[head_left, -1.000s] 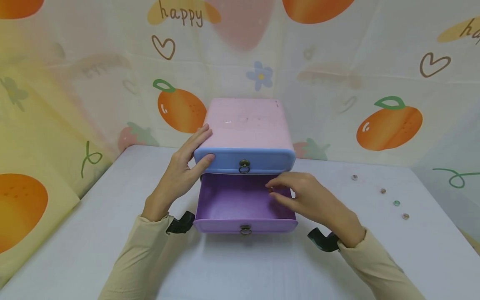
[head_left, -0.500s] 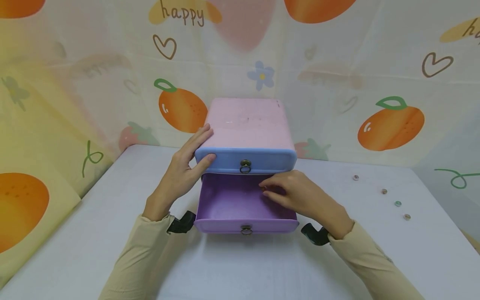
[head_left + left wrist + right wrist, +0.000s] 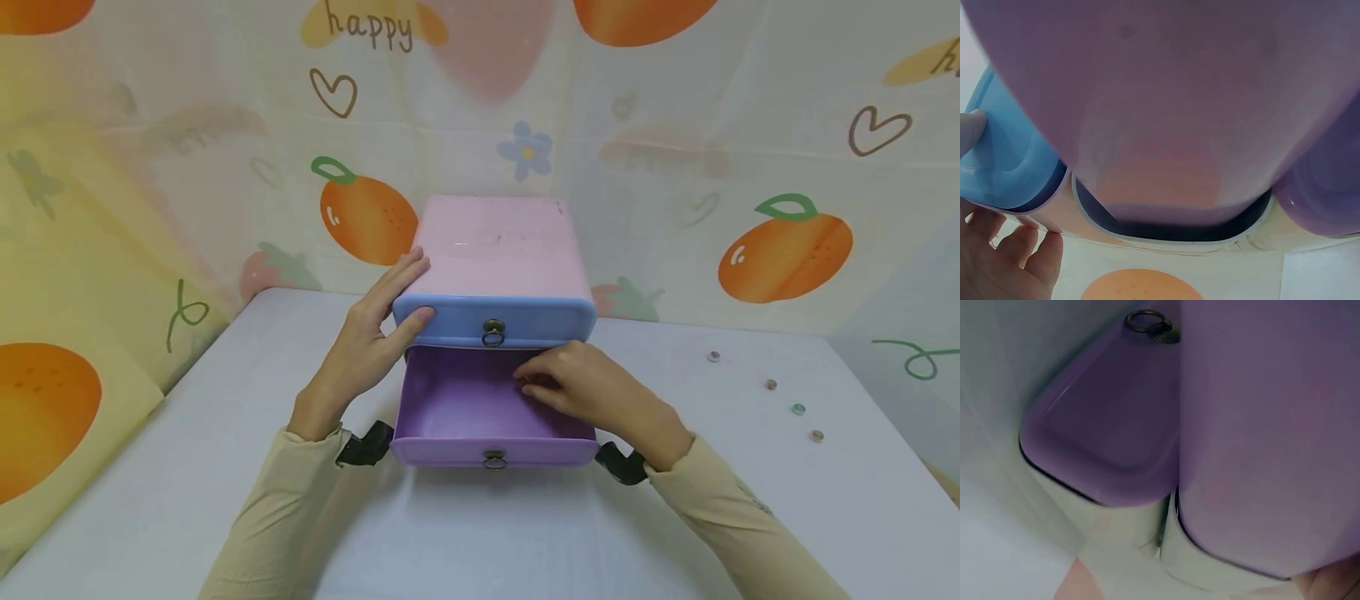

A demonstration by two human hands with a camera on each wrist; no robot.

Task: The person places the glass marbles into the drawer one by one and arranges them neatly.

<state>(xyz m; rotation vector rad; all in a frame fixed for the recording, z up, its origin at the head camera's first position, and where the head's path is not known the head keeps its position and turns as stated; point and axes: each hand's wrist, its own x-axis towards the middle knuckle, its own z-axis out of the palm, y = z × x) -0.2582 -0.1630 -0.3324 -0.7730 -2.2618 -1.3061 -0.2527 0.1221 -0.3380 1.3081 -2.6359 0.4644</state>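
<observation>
A small drawer cabinet (image 3: 498, 250) with a pink top stands mid-table. Its blue upper drawer (image 3: 450, 323) is closed; the purple drawer (image 3: 495, 452) below is pulled out. My left hand (image 3: 360, 342) rests on the cabinet's upper left corner, thumb on the blue front, fairly straight fingers along the side and top edge. Over the open drawer's right part, my right hand (image 3: 600, 392) pinches a small brownish piece (image 3: 522, 381), mostly hidden by the fingertips. The right wrist view shows another closed purple drawer (image 3: 1104, 412) under the pulled-out one, with a ring pull (image 3: 1145, 321).
Several small round pieces lie spread on the white table (image 3: 487, 533) to the right, among them a green one (image 3: 798, 409). A patterned cloth (image 3: 660, 100) hangs behind the cabinet. Black curved mounts (image 3: 366, 444) stick out from both wrists.
My right hand has moved left and further over the open drawer, still pinching the small piece. The left hand keeps its place on the cabinet.
</observation>
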